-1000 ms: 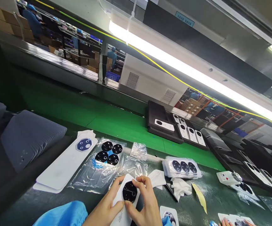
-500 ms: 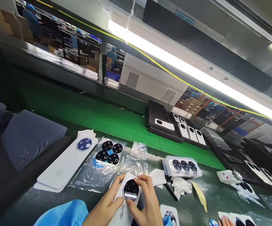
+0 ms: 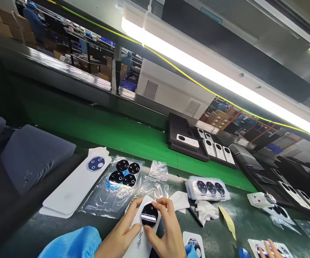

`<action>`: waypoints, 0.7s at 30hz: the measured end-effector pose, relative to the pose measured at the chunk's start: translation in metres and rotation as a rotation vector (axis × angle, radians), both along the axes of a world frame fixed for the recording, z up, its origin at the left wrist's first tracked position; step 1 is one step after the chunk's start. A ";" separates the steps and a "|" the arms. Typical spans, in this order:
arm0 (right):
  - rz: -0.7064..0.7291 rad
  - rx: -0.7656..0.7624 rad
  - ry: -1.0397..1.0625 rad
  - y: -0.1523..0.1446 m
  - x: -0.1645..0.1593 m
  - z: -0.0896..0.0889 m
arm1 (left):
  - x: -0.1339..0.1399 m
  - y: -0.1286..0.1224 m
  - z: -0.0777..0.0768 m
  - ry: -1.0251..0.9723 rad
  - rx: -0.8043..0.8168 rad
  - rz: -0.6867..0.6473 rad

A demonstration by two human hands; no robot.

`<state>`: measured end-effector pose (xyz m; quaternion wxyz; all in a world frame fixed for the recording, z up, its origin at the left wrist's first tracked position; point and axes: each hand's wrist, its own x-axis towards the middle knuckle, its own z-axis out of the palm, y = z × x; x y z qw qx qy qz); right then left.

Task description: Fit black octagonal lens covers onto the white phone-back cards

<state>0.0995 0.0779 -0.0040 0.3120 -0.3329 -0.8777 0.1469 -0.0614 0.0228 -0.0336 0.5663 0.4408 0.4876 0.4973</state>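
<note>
A white phone back panel (image 3: 136,242), with small dark marks on it, is tilted up in front of me between both hands. My left hand (image 3: 120,234) grips its left edge, fingers curled behind and thumb on its face. With finger and thumb, my right hand (image 3: 168,229) presses around the rim of the shiny black camera lens cover (image 3: 149,215) at the panel's top. Beyond my hands, several black lens covers (image 3: 122,175) lie on a clear plastic bag (image 3: 98,199). Another white piece with a dark lens area (image 3: 191,238) lies right of my right wrist.
Stacked white panels (image 3: 74,186) lie left, beside grey sheets (image 3: 37,154). Bagged lens covers (image 3: 208,190), a crumpled white cloth (image 3: 206,211) and a yellow strip (image 3: 227,222) lie right. Black trays (image 3: 179,125) hold white panels at the back. Another person's hand (image 3: 270,249) shows lower right.
My hands and the panel keep nearly the same pose; the reflection on the lens cover has moved up slightly. The other person's hand has moved right over the white sheet of lens covers.
</note>
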 end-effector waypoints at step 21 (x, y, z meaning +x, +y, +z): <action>-0.025 -0.044 0.009 -0.001 -0.002 0.003 | -0.003 0.000 0.009 0.037 -0.080 0.017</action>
